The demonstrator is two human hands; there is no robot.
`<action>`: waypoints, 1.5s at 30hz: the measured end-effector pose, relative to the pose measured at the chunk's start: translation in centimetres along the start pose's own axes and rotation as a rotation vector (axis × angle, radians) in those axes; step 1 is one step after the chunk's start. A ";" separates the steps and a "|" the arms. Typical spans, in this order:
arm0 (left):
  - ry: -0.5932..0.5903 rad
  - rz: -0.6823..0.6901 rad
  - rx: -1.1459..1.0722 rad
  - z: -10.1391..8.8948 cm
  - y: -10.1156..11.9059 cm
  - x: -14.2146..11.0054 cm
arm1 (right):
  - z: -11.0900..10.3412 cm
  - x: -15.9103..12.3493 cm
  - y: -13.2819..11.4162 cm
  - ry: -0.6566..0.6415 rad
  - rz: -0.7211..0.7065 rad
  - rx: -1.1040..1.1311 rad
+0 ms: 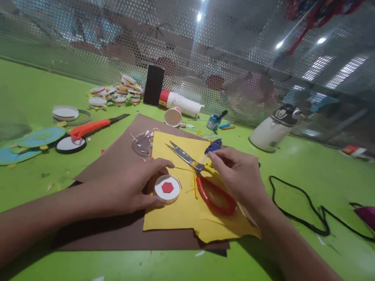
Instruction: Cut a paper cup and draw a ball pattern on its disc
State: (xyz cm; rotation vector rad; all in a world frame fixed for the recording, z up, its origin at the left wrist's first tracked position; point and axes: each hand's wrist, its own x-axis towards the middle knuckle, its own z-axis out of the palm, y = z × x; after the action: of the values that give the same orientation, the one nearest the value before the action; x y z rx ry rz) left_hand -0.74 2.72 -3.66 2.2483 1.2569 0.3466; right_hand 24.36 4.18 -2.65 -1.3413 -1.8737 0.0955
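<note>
Head view: your left hand pinches the white red-hexagon disc between thumb and fingers over the yellow paper; your right hand bunches its fingertips beside a dark-blue scrap and the red-handled scissors, whether pinching anything I cannot tell

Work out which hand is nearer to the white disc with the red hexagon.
Left. The left hand curls around the left side of the white disc; the right hand is apart from it, off to the right, with the scissors between.
</note>
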 end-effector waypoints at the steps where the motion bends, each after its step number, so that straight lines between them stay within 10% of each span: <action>1: 0.006 0.015 -0.001 0.0 0.0 -0.1 | -0.1 0.2 0.2 0.031 0.041 0.037; 13: -0.005 0.081 0.014 -0.2 0.5 -0.1 | -3.0 2.4 2.3 0.401 0.114 0.055; 29: 0.000 0.262 0.156 0.5 0.3 -0.1 | -0.9 -1.2 -0.2 -0.442 0.003 -0.450; 45: 0.093 0.311 0.227 1.4 0.4 -0.2 | -0.5 -1.6 -1.5 -0.351 -0.032 -0.523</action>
State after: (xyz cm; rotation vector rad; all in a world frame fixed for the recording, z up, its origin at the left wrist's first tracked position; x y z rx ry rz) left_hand 0.07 1.90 -4.58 2.6574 1.0332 0.4466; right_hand 23.70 2.04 -2.46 -1.7268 -2.3187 -0.2033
